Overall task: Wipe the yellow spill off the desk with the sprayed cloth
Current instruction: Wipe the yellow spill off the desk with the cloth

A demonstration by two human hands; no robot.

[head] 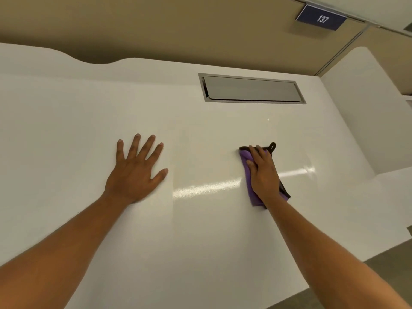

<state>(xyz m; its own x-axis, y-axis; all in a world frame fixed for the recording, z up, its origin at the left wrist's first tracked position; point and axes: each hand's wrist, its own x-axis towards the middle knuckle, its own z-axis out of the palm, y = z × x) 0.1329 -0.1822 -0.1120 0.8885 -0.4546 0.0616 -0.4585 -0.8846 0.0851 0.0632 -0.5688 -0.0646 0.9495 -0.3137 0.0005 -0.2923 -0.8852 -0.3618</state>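
A folded purple cloth (246,166) with black trim and a black hanging loop lies flat on the white desk (200,230), right of centre. My right hand (263,172) presses down on top of it, fingers together, covering most of the cloth. My left hand (136,170) rests palm down on the bare desk to the left, fingers spread, holding nothing. No yellow spill shows anywhere on the glossy surface; anything under the cloth is hidden.
A grey metal cable hatch (252,89) is set flush into the desk behind the cloth. A tan partition wall (156,25) runs along the back, with a blue sign reading 137 (321,17). The desk's right edge drops to grey floor (385,264).
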